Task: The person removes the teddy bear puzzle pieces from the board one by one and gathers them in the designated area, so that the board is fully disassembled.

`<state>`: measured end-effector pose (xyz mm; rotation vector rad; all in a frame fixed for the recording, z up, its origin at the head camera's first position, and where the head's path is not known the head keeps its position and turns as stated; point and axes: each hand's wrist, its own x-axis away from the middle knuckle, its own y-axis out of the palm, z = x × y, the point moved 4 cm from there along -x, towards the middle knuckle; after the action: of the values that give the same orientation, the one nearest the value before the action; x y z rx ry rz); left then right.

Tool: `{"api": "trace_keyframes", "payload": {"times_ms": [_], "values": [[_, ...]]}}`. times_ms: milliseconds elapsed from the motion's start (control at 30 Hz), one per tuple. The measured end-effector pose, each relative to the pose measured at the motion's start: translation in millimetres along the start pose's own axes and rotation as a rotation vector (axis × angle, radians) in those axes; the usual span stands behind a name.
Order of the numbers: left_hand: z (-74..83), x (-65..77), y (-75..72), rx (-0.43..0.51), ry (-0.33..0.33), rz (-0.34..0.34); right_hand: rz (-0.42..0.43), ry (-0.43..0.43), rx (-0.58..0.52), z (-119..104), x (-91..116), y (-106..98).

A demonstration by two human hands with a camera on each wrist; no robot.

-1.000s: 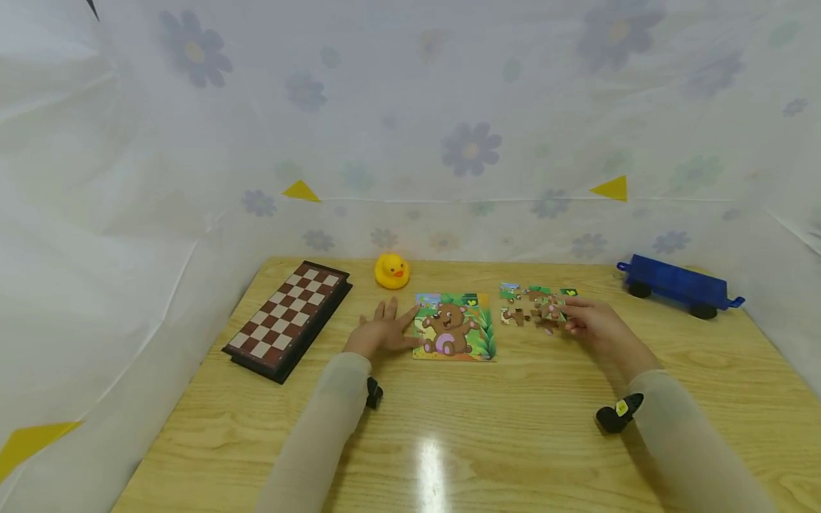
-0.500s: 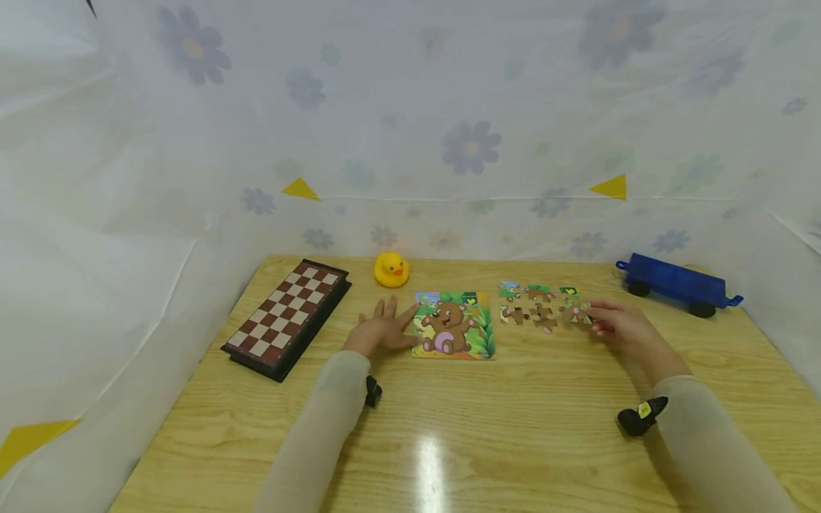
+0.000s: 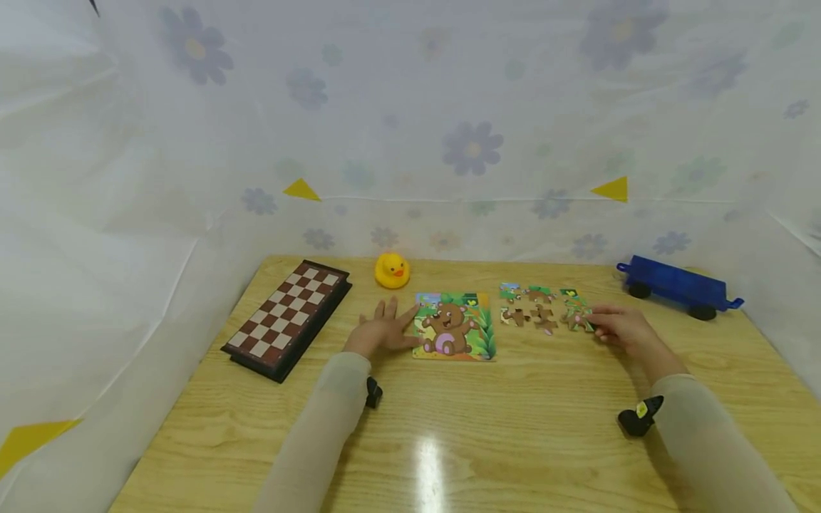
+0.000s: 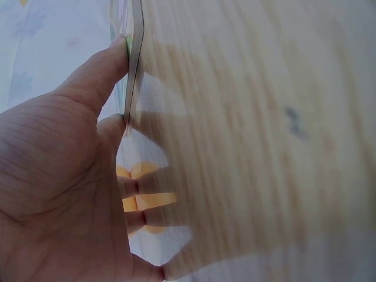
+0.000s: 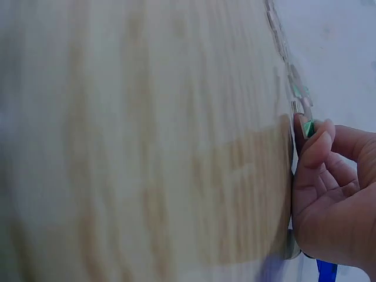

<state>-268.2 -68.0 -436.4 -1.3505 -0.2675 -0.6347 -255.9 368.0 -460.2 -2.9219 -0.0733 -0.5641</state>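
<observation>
My left hand (image 3: 381, 333) lies with spread fingers on the wood table, left of a square bear picture (image 3: 453, 326). Its thumb and forefinger touch the picture's left edge, which the left wrist view also shows. Between thumb and fingers, my right hand (image 3: 625, 333) pinches the right edge of a jigsaw piece (image 3: 577, 318) with green and brown print. That piece is down at table level, right of the middle brown piece (image 3: 544, 319). Its green edge (image 5: 308, 127) shows at the fingertips in the right wrist view.
Several loose jigsaw pieces (image 3: 541, 293) lie in two rows right of the picture. A yellow rubber duck (image 3: 391, 271) sits behind it. A folded chessboard (image 3: 288, 317) lies at the left, and a blue toy wagon (image 3: 675, 283) stands at the back right.
My right hand has moved right with the jigsaw piece, from over the middle pieces to the row's right end. The piece now lies flatter and slightly lower. My left hand stays put.
</observation>
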Motion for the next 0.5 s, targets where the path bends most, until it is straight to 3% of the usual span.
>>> {"api": "trace_keyframes", "payload": {"times_ms": [133,500], "values": [[0.2,0.3,0.4,0.003,-0.005,0.007,0.04,0.002,0.079,-1.9,0.3,3.9],[0.0,0.1,1.3,-0.001,-0.001,0.015,0.095,-0.016,0.124,-1.5,1.3,7.7]]}}
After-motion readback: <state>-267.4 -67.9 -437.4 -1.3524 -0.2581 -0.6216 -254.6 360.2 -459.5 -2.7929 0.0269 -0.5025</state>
